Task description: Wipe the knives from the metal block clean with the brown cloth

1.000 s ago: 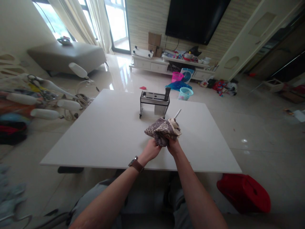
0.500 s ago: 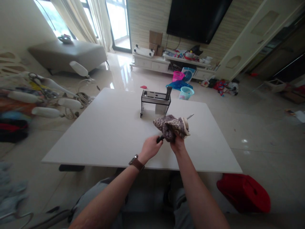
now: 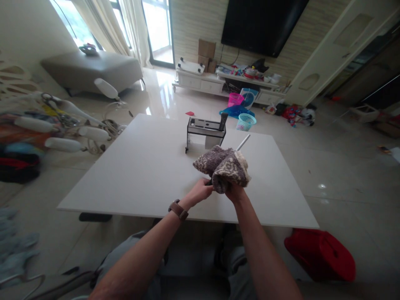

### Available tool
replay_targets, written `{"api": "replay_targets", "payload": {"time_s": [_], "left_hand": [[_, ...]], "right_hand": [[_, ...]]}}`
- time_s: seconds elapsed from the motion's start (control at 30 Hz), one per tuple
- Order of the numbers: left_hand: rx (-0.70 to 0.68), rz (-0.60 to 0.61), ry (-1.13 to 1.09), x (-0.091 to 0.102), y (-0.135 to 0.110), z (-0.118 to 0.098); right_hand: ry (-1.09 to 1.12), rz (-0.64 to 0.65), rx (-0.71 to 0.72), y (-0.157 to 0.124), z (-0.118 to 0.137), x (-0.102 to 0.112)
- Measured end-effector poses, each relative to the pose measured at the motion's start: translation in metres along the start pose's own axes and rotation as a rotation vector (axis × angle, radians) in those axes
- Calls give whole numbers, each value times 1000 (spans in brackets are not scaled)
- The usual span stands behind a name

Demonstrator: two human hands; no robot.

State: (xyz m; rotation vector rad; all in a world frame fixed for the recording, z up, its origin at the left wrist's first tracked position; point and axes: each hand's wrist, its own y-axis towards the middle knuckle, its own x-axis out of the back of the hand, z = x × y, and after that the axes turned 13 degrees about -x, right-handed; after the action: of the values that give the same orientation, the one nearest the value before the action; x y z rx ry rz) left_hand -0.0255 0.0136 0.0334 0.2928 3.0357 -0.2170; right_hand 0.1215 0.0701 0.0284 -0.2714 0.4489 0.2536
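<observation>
Knife [image 3: 242,142]: where is it just now?

Held up in the air over the near half of the white surface [image 3: 140,166], in front of the person's chest. Only its pale blade tip shows, sticking up and to the right out of a bundle of cloth [image 3: 223,166]. A small dark bit of the handle peeks out at the lower left of the bundle.

And the hands?

The left hand [image 3: 200,192], with a brown watch [image 3: 178,209] on its wrist, is closed round the handle end, fingers curled up against the cloth. The right hand [image 3: 236,192] is clenched on the cloth from below. The fabric drapes over most of it, so little more than the heel of the hand and the wrist can be seen.

What sort of cloth?

Fuzzy, patterned in brown and cream, bunched thick around the middle of the blade. It touches nothing but the knife and the hands.

Anything else on the surface?

A dark metal knife rack [image 3: 205,131] stands farther back, just behind the bundle as seen from here. One black-handled knife [image 3: 223,121] is slotted in at its right end.

And around it?

On the floor at the right lies a red bag [image 3: 320,254]. Beyond the surface sit a teal basket [image 3: 245,121] and a pink basket [image 3: 235,99], near a low white cabinet.
</observation>
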Motion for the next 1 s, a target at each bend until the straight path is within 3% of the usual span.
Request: {"api": "replay_targets", "payload": {"time_s": [0.13, 0.23, 0.5, 0.63, 0.73, 0.83, 1.0], "left_hand": [[52, 48, -86, -1, -4, -7], [58, 90, -13, 2, -5, -13], [-18, 112, 329, 9, -5, -14], [-97, 42, 408, 6, -3, -10], [-213, -99, 555, 1, -1, -5], [-236, -226, 707, -3, 1, 0], [-214, -210, 888, -4, 0, -4]], "right_hand": [[60, 18, 2, -2, 7, -14], [116, -21, 50, -1, 15, -14], [161, -80, 138, 1, 49, 23], [145, -100, 79, 3, 34, 26], [147, -102, 90, 4, 12, 10], [120, -132, 148, 5, -5, -6], [124, -174, 208, 8, -7, -10]]}}
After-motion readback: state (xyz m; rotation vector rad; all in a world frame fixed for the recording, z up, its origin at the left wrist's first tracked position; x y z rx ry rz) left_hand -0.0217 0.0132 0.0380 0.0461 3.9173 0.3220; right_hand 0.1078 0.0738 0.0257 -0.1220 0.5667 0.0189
